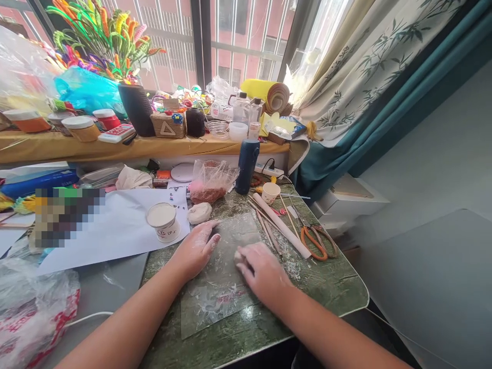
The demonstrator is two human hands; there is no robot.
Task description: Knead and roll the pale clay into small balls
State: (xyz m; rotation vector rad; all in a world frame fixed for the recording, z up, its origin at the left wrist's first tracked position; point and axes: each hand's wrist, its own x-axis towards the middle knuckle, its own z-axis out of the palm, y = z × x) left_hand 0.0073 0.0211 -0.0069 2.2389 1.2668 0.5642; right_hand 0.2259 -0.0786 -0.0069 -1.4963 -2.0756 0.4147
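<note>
My left hand (197,248) lies along the left edge of a clear plastic sheet (203,307), thumb apart from the fingers, holding nothing. On the sheet, my right hand (263,269) is curled over a small lump of white clay (237,255), mostly hidden by its fingers. Both hands are dusted with white. Beyond my left hand sits a bigger ball of white clay (200,212). A paper cup (167,233) with a pale top stands on white paper (115,230) to the left. Right of the sheet lie a rolling pin (282,225) and several thin sticks (265,228).
Scissors (313,243) with orange handles lie near the table's right edge. A dark blue bottle (247,166), a small paper cup (271,192) and a bag of reddish material (209,187) stand at the back. Crumpled plastic (34,312) lies at left. The windowsill (192,147) is crowded.
</note>
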